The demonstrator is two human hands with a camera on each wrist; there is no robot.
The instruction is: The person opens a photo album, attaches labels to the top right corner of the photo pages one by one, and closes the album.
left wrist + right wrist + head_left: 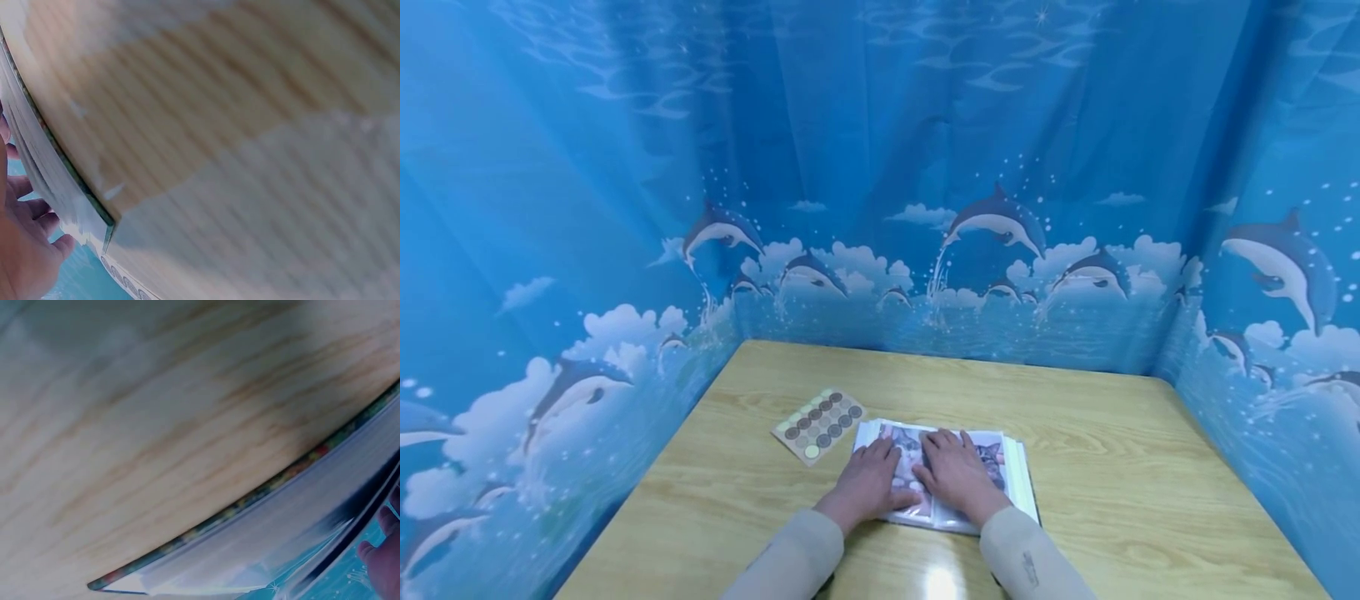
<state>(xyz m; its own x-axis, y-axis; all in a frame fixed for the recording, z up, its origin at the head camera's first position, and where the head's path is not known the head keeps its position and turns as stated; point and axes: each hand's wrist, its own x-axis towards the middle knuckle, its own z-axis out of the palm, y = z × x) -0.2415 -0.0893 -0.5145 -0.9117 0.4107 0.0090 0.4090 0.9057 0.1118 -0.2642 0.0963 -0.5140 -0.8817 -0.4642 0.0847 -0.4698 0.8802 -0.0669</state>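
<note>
A photo album (1017,475) lies spread on the table, with a cat picture (908,462) on the left page and another cat picture (992,462) on the right. Flat on the left page rests my left hand (867,486), its fingers extended and thumb out toward the middle. My right hand (957,472) lies over the inner part of the right page, fingers reaching toward the top edge. In the left wrist view, the fingers (47,219) show beyond the stacked page edges. From the right wrist, the album's patterned cover edge (250,501) shows below its thick pages.
A sheet of round stickers (820,425), in brown, grey and pale tones, lies at the album's upper left. The wooden table (1150,483) extends on both sides. Blue dolphin-print curtains (865,167) hang behind it and along its sides.
</note>
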